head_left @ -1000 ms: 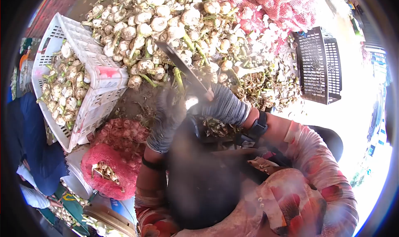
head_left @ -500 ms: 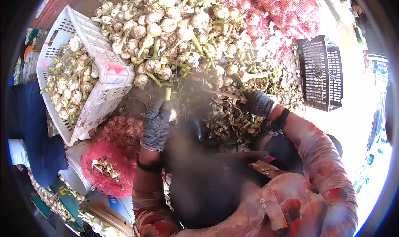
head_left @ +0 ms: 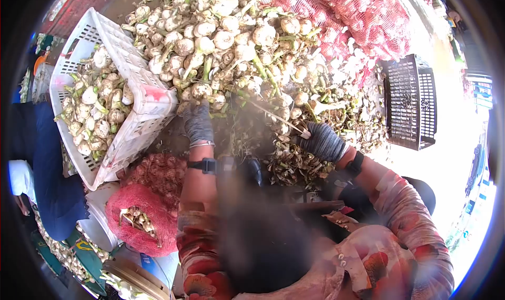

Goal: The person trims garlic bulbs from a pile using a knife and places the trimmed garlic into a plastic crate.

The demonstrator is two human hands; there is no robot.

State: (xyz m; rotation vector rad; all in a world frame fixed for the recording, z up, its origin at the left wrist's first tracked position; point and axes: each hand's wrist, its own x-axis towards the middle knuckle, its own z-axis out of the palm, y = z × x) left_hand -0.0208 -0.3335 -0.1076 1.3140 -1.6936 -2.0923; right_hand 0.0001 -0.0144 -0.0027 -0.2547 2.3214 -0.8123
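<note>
My left hand, in a grey knit glove, reaches to the near edge of a heap of garlic bulbs. Its fingers stretch forward against a bulb, with the tips partly hidden; no firm grip shows. My right hand, gloved alike, is closed round the end of a long thin knife-like tool. That tool points left and away from me, over trimmed stems and roots. Left of my left hand stands a white plastic crate, tilted, with garlic bulbs inside.
Red mesh sacks of garlic lie at the back right. A black crate stands on the right. Near my left arm are an open red mesh bag and a white bucket. Another person's dark-clothed leg is at far left.
Half a second ago my left hand held a green-stemmed garlic bulb nearer me; now that bulb is out of it and the hand is forward at the heap. My right hand still holds the tool.
</note>
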